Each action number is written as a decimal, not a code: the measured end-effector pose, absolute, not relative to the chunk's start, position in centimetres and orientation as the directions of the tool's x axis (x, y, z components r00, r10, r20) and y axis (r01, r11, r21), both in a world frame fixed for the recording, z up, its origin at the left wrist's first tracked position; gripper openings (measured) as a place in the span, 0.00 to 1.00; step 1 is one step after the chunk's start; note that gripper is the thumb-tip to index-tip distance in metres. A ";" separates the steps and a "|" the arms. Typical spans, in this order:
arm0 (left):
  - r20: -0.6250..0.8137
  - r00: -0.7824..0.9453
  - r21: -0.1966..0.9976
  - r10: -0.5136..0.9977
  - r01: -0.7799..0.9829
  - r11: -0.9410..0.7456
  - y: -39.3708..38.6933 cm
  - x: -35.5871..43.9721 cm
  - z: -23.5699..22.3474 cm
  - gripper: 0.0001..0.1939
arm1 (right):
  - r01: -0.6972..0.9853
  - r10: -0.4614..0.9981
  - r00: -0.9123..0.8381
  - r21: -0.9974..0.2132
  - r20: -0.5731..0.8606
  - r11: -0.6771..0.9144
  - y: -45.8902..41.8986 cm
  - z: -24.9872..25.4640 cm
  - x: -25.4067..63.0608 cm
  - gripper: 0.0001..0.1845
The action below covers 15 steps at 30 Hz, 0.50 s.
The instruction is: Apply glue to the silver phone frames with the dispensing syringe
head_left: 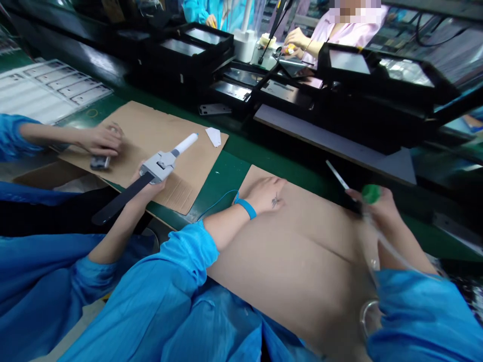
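My blue sleeve [166,296] nearest; left hand [264,196] lay open, flat on cardboard [294,266]; right hand [379,211] gripped a green-capped dispenser [371,194], tip angled far-left.

long green table [222,173], rows of black trays [188,48] along its far side, white sheets [49,90] far left, co-worker in pink smock [339,35] far right

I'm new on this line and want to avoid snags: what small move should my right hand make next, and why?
Probably ease the clear hose away from your forearm: your right hand grips a green-capped tool whose hose lies along that arm, so it could drag.
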<state>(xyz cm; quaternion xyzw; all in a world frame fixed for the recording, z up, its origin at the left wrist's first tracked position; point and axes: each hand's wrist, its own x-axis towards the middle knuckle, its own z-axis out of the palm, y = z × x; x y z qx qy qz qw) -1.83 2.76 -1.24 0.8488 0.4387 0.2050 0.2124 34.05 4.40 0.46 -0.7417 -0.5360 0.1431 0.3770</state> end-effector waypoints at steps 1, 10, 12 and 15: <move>0.177 0.482 0.554 0.858 0.672 -0.492 3.1 -2.0 -0.9 0.27 | 0.632 0.913 0.376 -0.764 0.157 -0.129 3.4 0.4 33.7 0.43; -0.046 0.452 0.642 0.891 0.697 -0.320 3.9 -3.3 1.1 0.15 | 0.568 0.912 -0.322 -0.719 0.254 0.400 -3.2 -2.3 25.6 0.37; -0.091 0.497 0.636 0.863 0.696 -0.333 3.7 -3.5 1.1 0.18 | 0.567 0.882 -0.293 -0.676 0.368 0.470 -2.7 -3.4 25.0 0.33; -0.159 0.539 0.709 0.827 0.645 -0.284 3.7 -3.7 0.8 0.23 | 0.539 0.850 -0.329 -0.657 0.411 0.527 -2.8 -4.1 24.9 0.27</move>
